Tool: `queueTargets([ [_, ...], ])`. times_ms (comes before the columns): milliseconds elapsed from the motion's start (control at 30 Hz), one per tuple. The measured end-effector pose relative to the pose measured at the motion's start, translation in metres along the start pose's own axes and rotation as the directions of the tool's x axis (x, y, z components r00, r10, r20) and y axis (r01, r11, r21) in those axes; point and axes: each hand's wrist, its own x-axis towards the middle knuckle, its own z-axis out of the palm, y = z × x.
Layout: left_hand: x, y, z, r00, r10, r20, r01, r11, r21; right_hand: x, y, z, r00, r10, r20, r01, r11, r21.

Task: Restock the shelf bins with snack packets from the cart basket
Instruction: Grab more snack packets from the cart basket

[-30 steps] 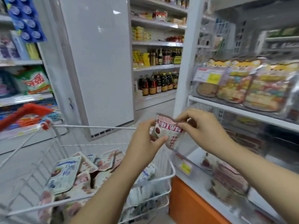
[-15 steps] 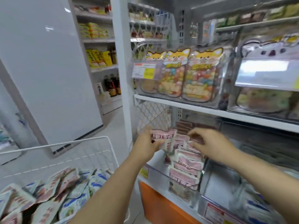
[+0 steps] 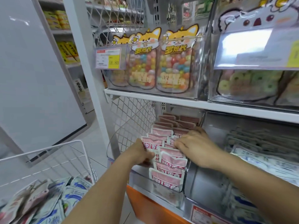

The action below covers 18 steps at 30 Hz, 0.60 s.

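Observation:
A clear shelf bin (image 3: 142,177) on the lower shelf holds a row of upright pink snack packets (image 3: 168,178). My left hand (image 3: 140,153) grips one pink packet (image 3: 151,147) at the bin's left side, among the row. My right hand (image 3: 196,146) rests on the tops of the packets further back, fingers curled into the row and pressing them apart. The white wire cart basket (image 3: 68,152) stands at lower left, with several blue-white and pink packets (image 3: 53,201) lying in it.
A neighbouring clear bin (image 3: 210,188) to the right holds blue-white packets (image 3: 267,165). The upper shelf (image 3: 178,102) carries bins of candy pouches (image 3: 174,62) with a price tag (image 3: 110,58). A white upright post (image 3: 90,78) and wire mesh (image 3: 131,117) flank the bin.
The view swung from the cart to the shelf. The pink packet went from mid-air in both hands down into the bin's row; my right hand shifted onto the packets behind it.

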Motion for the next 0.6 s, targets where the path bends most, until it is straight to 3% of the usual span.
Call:
queueTargets([
  [200,0.001,-0.001,0.009,0.992,-0.016,0.127,0.013,1.000,0.027,0.001,0.000,0.005,1.000,0.013,-0.017,-0.013,1.000,0.027],
  [400,0.007,0.000,0.022,0.999,0.032,0.015,-0.033,0.998,0.046,0.001,0.000,0.006,1.000,0.030,-0.008,-0.029,0.997,0.069],
  [600,0.000,0.009,0.021,0.997,0.079,-0.008,-0.079,0.997,0.020,0.002,0.001,0.009,0.999,0.019,-0.033,-0.017,0.998,0.058],
])
